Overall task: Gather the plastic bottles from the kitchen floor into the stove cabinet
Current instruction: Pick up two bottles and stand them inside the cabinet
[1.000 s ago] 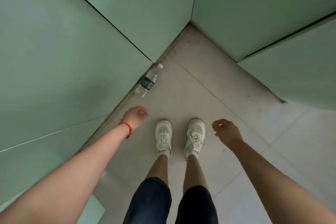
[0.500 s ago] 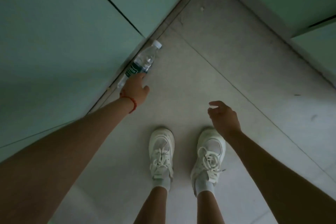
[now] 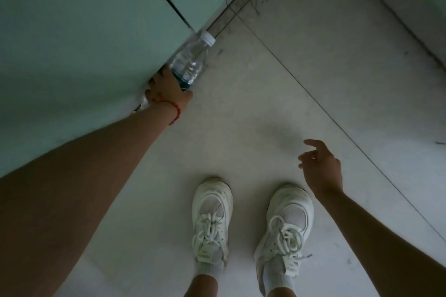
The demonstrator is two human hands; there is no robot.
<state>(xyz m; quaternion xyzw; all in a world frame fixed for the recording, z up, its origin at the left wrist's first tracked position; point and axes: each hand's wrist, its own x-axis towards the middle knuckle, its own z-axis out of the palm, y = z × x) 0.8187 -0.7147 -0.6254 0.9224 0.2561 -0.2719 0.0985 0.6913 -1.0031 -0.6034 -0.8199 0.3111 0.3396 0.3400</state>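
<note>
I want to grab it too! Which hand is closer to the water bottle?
Left. The left hand is right on the water bottle, holding its lower part by the cabinet. The right hand hangs open, far off above the right shoe.

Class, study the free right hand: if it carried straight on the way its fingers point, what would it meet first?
The right hand points up-left over bare floor tiles; the way looks free until the green cabinet base, though depth is uncertain.

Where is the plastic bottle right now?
In the head view, the plastic bottle lies upper left on the floor, against the green cabinet, with the left hand gripping its lower end.
</note>
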